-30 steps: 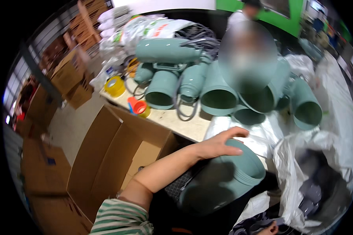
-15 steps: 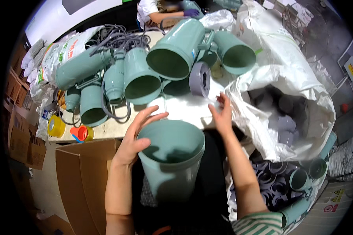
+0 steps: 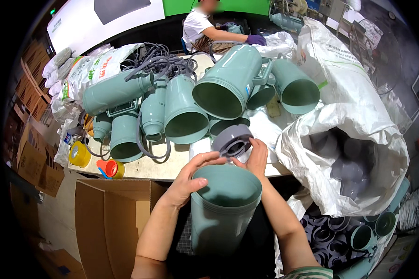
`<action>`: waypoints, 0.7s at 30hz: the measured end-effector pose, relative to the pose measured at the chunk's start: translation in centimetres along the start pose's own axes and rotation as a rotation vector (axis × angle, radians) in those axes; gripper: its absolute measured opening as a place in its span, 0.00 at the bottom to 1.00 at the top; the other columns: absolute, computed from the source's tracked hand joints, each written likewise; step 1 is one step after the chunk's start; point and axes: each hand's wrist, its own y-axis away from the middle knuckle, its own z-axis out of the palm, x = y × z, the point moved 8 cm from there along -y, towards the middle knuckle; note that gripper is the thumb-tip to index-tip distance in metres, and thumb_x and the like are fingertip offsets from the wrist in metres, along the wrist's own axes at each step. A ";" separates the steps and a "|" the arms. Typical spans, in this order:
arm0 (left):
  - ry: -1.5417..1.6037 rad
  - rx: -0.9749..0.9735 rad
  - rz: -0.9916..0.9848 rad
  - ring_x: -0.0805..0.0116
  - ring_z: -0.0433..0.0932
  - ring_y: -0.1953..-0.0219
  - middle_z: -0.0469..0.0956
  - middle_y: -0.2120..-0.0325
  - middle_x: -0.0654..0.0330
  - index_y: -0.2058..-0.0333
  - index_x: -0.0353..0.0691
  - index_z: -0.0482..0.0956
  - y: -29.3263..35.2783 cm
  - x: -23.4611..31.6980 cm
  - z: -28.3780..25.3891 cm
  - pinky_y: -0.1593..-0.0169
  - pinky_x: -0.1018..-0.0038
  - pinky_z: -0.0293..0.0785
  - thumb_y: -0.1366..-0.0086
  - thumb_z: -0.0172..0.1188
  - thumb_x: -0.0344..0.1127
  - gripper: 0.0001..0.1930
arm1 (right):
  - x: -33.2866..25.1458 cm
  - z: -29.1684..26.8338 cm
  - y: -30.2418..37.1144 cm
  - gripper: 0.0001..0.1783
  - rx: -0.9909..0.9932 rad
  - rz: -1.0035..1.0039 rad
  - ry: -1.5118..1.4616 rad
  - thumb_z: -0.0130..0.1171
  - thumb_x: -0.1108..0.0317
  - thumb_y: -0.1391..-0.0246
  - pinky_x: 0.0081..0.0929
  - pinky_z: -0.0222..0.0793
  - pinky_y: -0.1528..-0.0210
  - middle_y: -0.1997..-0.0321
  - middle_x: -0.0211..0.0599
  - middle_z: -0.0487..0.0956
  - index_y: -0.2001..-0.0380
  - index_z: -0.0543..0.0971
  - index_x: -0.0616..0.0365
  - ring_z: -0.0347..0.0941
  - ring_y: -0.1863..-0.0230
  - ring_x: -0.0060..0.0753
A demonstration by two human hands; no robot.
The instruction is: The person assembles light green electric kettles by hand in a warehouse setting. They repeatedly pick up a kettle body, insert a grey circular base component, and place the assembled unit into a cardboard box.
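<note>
A green open-mouthed plastic canister stands upright at my lap, its wide mouth facing up. My left hand is at the left of its rim, fingers stretched apart and thumb over the mouth. Above the far side of the rim is a tilted grey plastic ring with an open centre. My right hand grips the ring's right edge between thumb and fingers. The left fingertips come close to the ring; I cannot tell whether they touch it.
Several green jug bodies lie on the table. At right, an open white sack holds grey parts. A cardboard box stands at left, near yellow tape. Across the table sits a person with a purple glove.
The grey ring has left its place among the jugs and come toward me in my right hand. Both hands are closer together over the canister. The view has tilted up.
</note>
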 end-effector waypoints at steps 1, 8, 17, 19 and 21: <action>0.016 -0.003 -0.013 0.53 0.70 0.35 0.69 0.37 0.42 0.34 0.34 0.63 0.2 -0.3 0.0 0.32 0.60 0.64 0.51 0.71 0.61 0.52 | 0.0 0.3 0.1 0.55 -0.008 0.063 -0.071 0.82 0.58 0.67 0.49 0.59 0.38 0.43 0.52 0.69 0.37 0.63 0.63 0.65 0.41 0.57; 0.029 -0.007 0.007 0.55 0.70 0.35 0.70 0.38 0.44 0.34 0.34 0.64 0.2 -0.3 0.0 0.32 0.60 0.65 0.48 0.70 0.59 0.49 | 0.5 1.5 -2.0 0.60 -0.003 0.258 -0.241 0.84 0.59 0.70 0.47 0.61 0.35 0.44 0.50 0.71 0.35 0.62 0.66 0.65 0.39 0.56; 0.034 -0.016 0.024 0.56 0.69 0.35 0.70 0.38 0.44 0.34 0.34 0.64 0.4 -0.2 -0.2 0.32 0.61 0.63 0.47 0.69 0.58 0.48 | 3.2 1.0 1.3 0.38 -0.282 0.617 -0.759 0.75 0.73 0.58 0.26 0.70 0.50 0.52 0.33 0.73 0.39 0.75 0.56 0.69 0.53 0.25; 0.034 -0.029 0.040 0.56 0.69 0.34 0.70 0.37 0.44 0.34 0.34 0.64 0.7 0.1 -0.4 0.32 0.60 0.63 0.47 0.69 0.58 0.48 | 1.4 -4.0 -0.3 0.36 -0.190 0.493 -0.734 0.70 0.75 0.54 0.27 0.70 0.46 0.47 0.36 0.74 0.38 0.74 0.57 0.71 0.48 0.28; 0.018 -0.012 0.039 0.55 0.68 0.34 0.69 0.37 0.44 0.33 0.34 0.63 1.5 0.1 -1.1 0.31 0.60 0.62 0.47 0.68 0.58 0.49 | 1.6 -9.7 -1.3 0.30 -0.081 0.342 -0.722 0.63 0.75 0.46 0.32 0.72 0.42 0.40 0.42 0.73 0.38 0.73 0.59 0.73 0.43 0.35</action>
